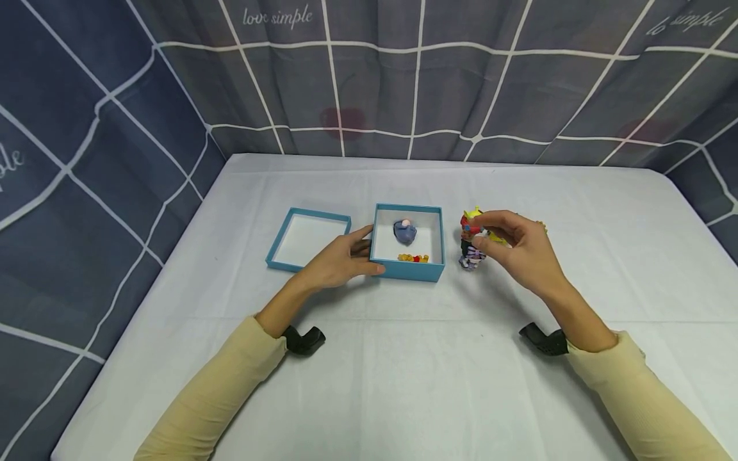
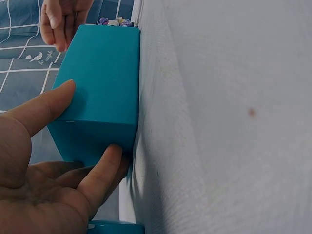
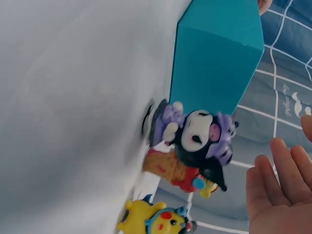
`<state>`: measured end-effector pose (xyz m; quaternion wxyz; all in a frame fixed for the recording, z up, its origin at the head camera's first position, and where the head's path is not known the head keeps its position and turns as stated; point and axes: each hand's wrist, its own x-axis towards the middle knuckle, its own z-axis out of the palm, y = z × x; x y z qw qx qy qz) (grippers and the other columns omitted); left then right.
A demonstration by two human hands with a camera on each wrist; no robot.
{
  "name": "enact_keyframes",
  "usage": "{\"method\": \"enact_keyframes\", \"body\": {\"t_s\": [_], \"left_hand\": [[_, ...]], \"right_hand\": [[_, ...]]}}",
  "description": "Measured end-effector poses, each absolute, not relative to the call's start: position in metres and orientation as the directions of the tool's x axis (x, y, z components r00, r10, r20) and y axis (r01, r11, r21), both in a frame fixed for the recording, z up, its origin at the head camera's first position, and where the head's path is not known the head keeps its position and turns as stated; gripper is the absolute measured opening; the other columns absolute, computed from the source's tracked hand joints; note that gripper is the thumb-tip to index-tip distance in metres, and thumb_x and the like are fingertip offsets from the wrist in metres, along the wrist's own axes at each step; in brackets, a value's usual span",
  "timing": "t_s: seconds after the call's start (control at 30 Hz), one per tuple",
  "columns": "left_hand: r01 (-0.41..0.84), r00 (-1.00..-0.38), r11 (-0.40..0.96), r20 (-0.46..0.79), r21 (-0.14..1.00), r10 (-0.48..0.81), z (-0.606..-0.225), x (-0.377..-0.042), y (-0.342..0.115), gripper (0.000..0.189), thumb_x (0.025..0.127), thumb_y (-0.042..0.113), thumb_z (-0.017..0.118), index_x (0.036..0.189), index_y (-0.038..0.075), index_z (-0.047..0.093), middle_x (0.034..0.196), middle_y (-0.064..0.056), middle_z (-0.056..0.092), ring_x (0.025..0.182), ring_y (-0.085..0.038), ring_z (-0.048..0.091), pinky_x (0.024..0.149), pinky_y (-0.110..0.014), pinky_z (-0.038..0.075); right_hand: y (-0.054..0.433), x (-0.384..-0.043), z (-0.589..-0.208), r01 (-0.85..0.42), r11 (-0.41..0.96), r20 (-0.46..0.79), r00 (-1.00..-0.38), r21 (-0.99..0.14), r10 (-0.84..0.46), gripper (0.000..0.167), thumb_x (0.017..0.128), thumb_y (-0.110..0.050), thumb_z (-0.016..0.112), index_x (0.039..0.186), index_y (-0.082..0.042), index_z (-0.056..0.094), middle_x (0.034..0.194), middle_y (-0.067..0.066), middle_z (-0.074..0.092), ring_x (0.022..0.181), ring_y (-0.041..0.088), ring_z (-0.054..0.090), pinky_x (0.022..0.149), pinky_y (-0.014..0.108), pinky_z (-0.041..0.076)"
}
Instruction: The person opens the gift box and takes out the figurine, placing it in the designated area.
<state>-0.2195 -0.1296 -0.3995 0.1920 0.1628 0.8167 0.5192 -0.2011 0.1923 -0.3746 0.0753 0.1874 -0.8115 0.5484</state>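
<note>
An uncovered teal box (image 1: 412, 272) with a white inside stands mid-table. Inside it lie a blue-grey toy figure (image 1: 405, 232) and a small yellow-and-red figure (image 1: 413, 258). My left hand (image 1: 340, 259) grips the box's left end, thumb on the front face and fingers on the side. To the right of the box, my right hand (image 1: 521, 246) hovers over a group of toy figures with nothing in its fingers. These are a black-and-purple figure (image 3: 197, 134), a figure with a brown cone-like base (image 3: 165, 165) and a yellow figure (image 3: 156, 222).
Left of the box lies its shallow teal lid (image 1: 271, 258), inside up, partly behind my left hand. A white cloth covers the table (image 1: 369, 384). Dark checked curtains (image 1: 375, 89) stand behind it and at the sides.
</note>
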Motion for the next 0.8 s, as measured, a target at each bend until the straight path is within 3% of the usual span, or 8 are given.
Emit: {"method": "enact_keyframes", "body": {"t_s": [0.2,0.43,0.6,0.8], "left_hand": [[0.058,-0.875,0.412,-0.153,0.909,0.460,-0.399,-0.219,-0.130,0.092,0.087,0.020,0.078,0.157,0.005,0.019,0.151,-0.020,0.039,0.136,-0.028,0.042,0.107,-0.038,0.039],[0.051,-0.875,0.409,-0.157,0.911,0.458,-0.399,-0.219,-0.130,0.092,0.087,0.020,0.078,0.157,0.005,0.019,0.151,-0.019,0.039,0.136,-0.027,0.042,0.107,-0.038,0.039],[0.048,-0.877,0.412,-0.159,0.910,0.453,-0.399,-0.219,-0.129,0.092,0.087,0.020,0.078,0.157,0.005,0.019,0.151,-0.019,0.039,0.137,-0.027,0.042,0.107,-0.038,0.039],[0.046,-0.877,0.409,-0.159,0.911,0.454,-0.399,-0.219,-0.129,0.092,0.087,0.020,0.078,0.157,0.005,0.020,0.151,-0.020,0.039,0.137,-0.028,0.041,0.107,-0.039,0.039]], "right_hand": [[0.183,-0.198,-0.372,-0.410,0.306,0.341,-0.905,-0.859,-0.256,0.027,0.089,0.002,0.069,0.116,0.002,0.068,0.110,0.003,0.070,0.099,0.017,0.067,0.087,0.022,0.050],[0.167,-0.198,-0.367,-0.406,0.306,0.306,-0.894,-0.861,-0.327,0.026,0.091,0.000,0.068,0.117,0.002,0.067,0.113,0.015,0.067,0.097,0.013,0.067,0.085,0.022,0.052],[0.155,-0.201,-0.365,-0.391,0.325,0.265,-0.891,-0.861,-0.369,0.024,0.092,-0.005,0.068,0.116,0.001,0.068,0.112,0.012,0.067,0.100,0.016,0.066,0.086,0.023,0.051],[0.138,-0.205,-0.362,-0.376,0.417,0.192,-0.887,-0.827,-0.420,0.028,0.094,-0.013,0.067,0.119,0.001,0.066,0.113,0.012,0.068,0.104,0.019,0.064,0.089,0.034,0.051]]}}
